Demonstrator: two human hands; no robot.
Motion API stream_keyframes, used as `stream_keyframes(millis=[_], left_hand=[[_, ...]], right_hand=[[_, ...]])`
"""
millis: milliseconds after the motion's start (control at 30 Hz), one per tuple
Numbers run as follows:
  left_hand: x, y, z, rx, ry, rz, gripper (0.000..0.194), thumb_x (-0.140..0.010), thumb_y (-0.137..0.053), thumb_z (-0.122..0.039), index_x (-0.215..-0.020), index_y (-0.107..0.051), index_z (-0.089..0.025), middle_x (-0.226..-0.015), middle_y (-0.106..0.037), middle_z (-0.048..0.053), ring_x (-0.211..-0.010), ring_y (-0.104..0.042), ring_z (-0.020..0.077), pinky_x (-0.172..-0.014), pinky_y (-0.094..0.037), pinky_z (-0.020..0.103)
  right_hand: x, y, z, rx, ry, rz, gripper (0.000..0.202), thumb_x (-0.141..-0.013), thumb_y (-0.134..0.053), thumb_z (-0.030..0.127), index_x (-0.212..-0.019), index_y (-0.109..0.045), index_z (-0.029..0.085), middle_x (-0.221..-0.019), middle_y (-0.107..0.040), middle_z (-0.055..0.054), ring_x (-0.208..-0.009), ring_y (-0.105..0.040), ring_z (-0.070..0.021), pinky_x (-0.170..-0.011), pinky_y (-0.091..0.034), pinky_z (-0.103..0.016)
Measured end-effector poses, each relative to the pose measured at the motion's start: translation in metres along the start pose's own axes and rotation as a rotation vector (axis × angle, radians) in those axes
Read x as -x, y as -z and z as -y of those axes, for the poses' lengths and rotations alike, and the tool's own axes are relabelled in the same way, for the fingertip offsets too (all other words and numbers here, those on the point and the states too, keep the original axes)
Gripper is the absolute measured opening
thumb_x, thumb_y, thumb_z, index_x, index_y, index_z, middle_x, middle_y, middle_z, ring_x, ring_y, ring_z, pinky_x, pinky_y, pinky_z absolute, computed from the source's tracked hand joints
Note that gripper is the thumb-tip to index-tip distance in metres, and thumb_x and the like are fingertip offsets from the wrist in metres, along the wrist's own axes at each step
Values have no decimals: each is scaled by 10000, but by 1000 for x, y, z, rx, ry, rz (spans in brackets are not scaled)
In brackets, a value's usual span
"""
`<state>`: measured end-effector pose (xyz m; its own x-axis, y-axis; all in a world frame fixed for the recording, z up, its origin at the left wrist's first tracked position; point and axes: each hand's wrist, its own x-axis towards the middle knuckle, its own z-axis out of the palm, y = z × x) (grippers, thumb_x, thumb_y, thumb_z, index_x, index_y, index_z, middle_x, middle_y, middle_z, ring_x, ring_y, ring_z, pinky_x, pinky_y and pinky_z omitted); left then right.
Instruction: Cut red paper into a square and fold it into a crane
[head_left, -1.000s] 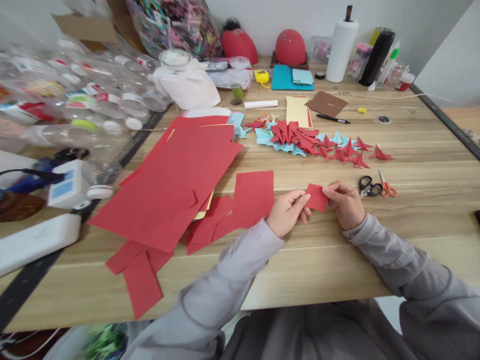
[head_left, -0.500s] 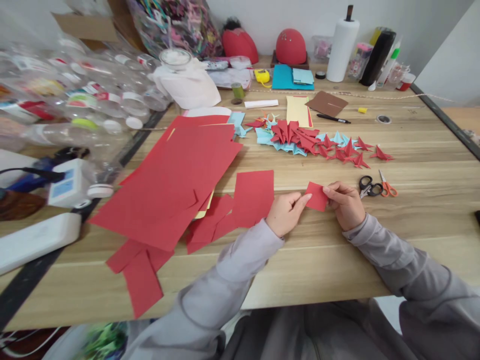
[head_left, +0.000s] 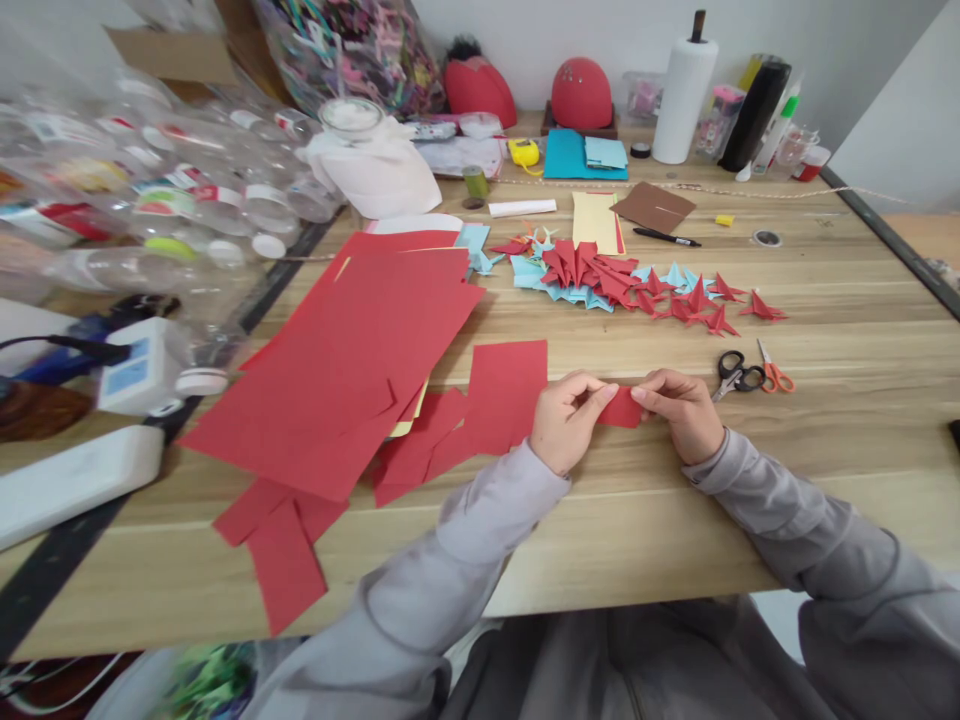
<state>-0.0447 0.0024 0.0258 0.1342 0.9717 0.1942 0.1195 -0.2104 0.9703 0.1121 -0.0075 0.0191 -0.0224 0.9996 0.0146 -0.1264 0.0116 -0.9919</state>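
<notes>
A small piece of red paper [head_left: 621,410] is held just above the table between my two hands. My left hand [head_left: 570,415] pinches its left end with thumb and fingers, and my right hand [head_left: 682,408] grips its right end the same way. The piece now looks like a short, wide strip; its back is hidden by my fingers. Left of my left hand lies a larger red paper sheet [head_left: 508,395]. Beyond my hands sit folded red paper cranes [head_left: 697,298] and light blue ones [head_left: 581,296] in a cluster.
Black-handled scissors [head_left: 739,375] and orange-handled scissors [head_left: 776,372] lie right of my right hand. A big stack of red sheets [head_left: 360,350] covers the left side, with cut red pieces [head_left: 285,565] in front. Plastic bottles [head_left: 210,205] crowd the far left; a black pen [head_left: 667,237] lies behind the cranes.
The red paper has gone from a square to a shorter, wider strip, its upper edge folded. My hands have drawn closer together, the right one moving slightly left.
</notes>
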Motion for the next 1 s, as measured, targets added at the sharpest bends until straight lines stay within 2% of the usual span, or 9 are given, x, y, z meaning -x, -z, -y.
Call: stream_keyframes(millis=[200, 267, 367, 467, 567, 667, 800, 1000], left_hand=[[-1, -2, 1, 21, 28, -106, 304, -705, -663, -325, -498, -501, -173, -492, -475, -36, -512, -414, 93, -518, -356, 229], [-2, -3, 2, 43, 54, -104, 291, -700, -669, -336, -508, -527, -169, -500, -497, -33, -509, -422, 92, -515, -363, 227], [-3, -3, 5, 114, 115, -54, 205, -711, -660, -347, -627, -620, -164, -593, -584, -15, -548, -492, 104, -548, -410, 235], [-3, -1, 7, 179, 167, 18, 202, -729, -636, -363, -709, -633, -161, -630, -602, -6, -544, -531, 117, -544, -436, 251], [-2, 1, 6, 138, 147, 68, 202, -739, -615, -349, -671, -608, -159, -584, -569, -13, -516, -504, 110, -521, -408, 241], [0, 1, 4, 41, 93, 143, 177, -725, -610, -305, -629, -594, -157, -574, -552, -14, -543, -474, 104, -539, -376, 230], [4, -4, 4, -27, 92, 229, 228, -737, -576, -304, -567, -528, -160, -527, -471, -33, -520, -409, 94, -513, -325, 228], [5, -4, 7, -19, 120, 262, 264, -746, -558, -303, -536, -477, -165, -507, -417, -45, -511, -371, 85, -501, -302, 220]], right_hand=[[-1, 0, -1, -2, -14, -8, 252, -641, -768, 364, -547, -618, 184, -484, -577, 31, -467, -495, -92, -487, -415, -236], [-2, 1, -3, -20, -25, -20, 246, -634, -772, 358, -552, -618, 184, -485, -582, 31, -456, -494, -91, -477, -413, -234], [-4, 3, -5, -74, -54, -58, 241, -620, -778, 358, -566, -619, 186, -488, -586, 34, -433, -487, -87, -451, -399, -228], [-7, 7, -6, -98, -83, -53, 259, -615, -781, 372, -569, -612, 181, -486, -576, 35, -420, -466, -79, -425, -362, -216], [-8, 10, -4, -67, -84, 1, 292, -662, -748, 402, -564, -592, 176, -464, -517, 50, -412, -404, -62, -407, -301, -203], [-6, 9, -2, 32, -41, 74, 292, -702, -707, 444, -629, -613, 178, -539, -548, 37, -482, -443, -77, -460, -344, -211], [-2, 4, -3, 218, 60, 171, 292, -699, -714, 433, -644, -597, 171, -591, -579, 19, -537, -476, -95, -511, -372, -228], [0, 2, -6, 346, 147, 155, 329, -762, -644, 457, -631, -540, 174, -554, -516, 34, -517, -419, -86, -502, -343, -227]])
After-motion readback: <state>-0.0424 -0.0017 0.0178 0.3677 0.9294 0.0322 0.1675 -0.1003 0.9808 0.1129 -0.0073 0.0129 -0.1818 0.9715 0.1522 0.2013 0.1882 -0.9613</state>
